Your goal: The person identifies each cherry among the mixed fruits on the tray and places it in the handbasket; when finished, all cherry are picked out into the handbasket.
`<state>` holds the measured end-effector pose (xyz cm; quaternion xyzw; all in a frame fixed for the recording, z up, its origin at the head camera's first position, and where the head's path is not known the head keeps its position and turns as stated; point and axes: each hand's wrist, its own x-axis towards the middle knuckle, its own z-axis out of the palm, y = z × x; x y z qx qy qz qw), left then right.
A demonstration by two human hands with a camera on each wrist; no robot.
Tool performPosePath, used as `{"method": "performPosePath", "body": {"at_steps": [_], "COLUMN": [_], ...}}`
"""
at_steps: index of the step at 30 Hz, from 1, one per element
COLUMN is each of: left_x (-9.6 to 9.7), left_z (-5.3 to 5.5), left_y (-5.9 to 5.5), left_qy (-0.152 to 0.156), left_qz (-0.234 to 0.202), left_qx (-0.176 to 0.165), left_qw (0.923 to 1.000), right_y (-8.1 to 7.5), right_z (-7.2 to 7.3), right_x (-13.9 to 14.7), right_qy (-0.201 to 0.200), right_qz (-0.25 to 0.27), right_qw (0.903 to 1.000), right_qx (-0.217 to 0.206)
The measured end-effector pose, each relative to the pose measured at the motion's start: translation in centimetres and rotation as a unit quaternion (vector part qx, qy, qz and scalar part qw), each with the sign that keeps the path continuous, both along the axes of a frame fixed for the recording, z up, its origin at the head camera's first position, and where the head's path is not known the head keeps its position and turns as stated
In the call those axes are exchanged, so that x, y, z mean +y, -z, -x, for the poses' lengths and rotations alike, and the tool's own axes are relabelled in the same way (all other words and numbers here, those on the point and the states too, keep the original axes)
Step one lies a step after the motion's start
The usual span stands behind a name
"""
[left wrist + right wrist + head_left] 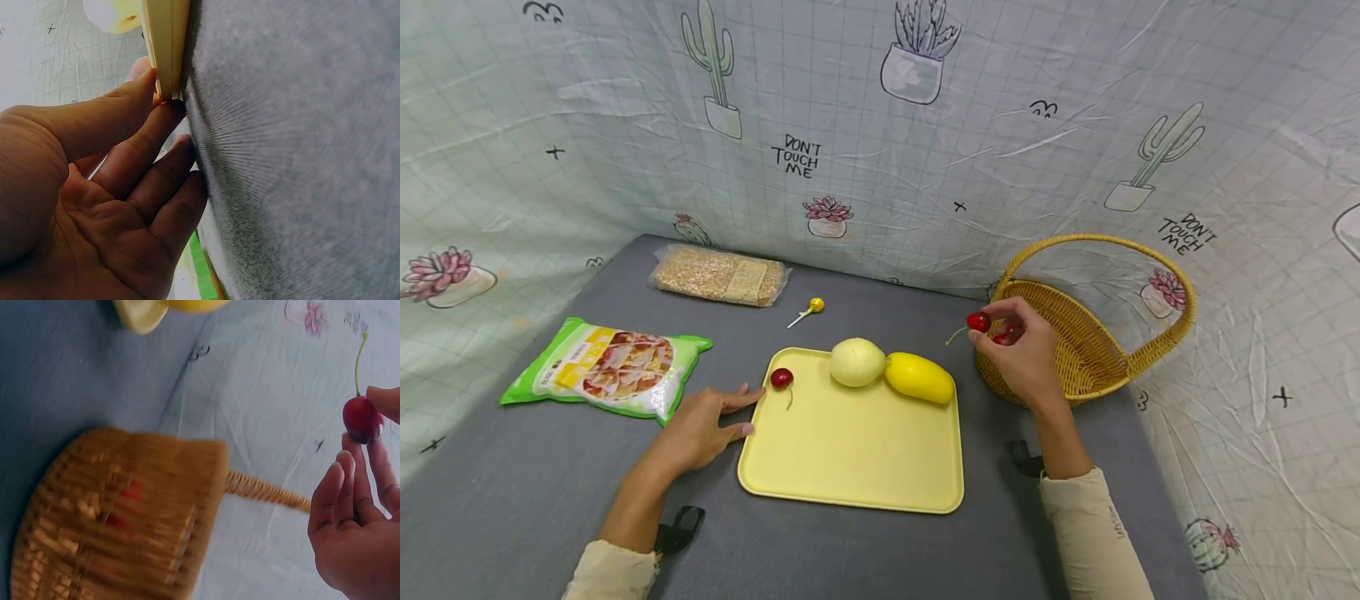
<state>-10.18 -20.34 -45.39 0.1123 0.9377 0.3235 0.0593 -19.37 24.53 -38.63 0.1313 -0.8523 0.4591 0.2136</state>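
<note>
Between thumb and fingertips, my right hand [1021, 346] pinches a red cherry [978, 322] by its body, its green stem sticking out, at the wicker basket's [1112, 387] left rim. Red fruit [1006, 337] shows inside the basket, partly behind the hand. My left hand [703, 429] touches the left edge of a yellow tray [850, 454] with thumb and fairly straight fingers spread along it. On the tray, a dark red cherry [782, 378] lies near the left corner. A pale yellow-green round fruit [857, 362] and a bright yellow oblong fruit [920, 378] rest along its far edge.
A green-and-white food bag [617, 371] lies left of the tray. Farther back are a clear bag of grains [718, 275] and a yellow-wrapped lollipop [816, 306]. The basket's tall handle [1097, 240] arches over it. A printed cloth [865, 158] hangs behind the grey table [865, 550].
</note>
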Motion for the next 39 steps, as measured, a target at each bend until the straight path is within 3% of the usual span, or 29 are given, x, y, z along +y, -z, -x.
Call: {"method": "performPosePath", "body": {"at_steps": [9,20,27,39], "left_x": [0.0,0.0,-0.2,-0.1], "left_z": [0.0,0.1,0.0,0.1], "left_y": [0.0,0.2,0.1,0.1], "left_qy": [-0.002,0.0,0.001,0.003], "left_qz": [0.004,0.001,0.003,0.001], "left_qx": [0.008,0.006,0.009,0.007], "left_qw": [1.0,1.0,1.0,1.0], "right_y": [0.2,1.4,2.2,3.3], "right_z": [0.3,1.8,2.8,4.9], "right_x": [3.3,7.0,9.0,11.3], "right_qy": [0.029,0.12,0.177,0.24], "right_qz": [0.046,0.072,0.06,0.034], "right_qw": [0.9981,0.988,0.9775,0.9577], "right_qx": [-0.03,-0.065,-0.098,-0.155]}}
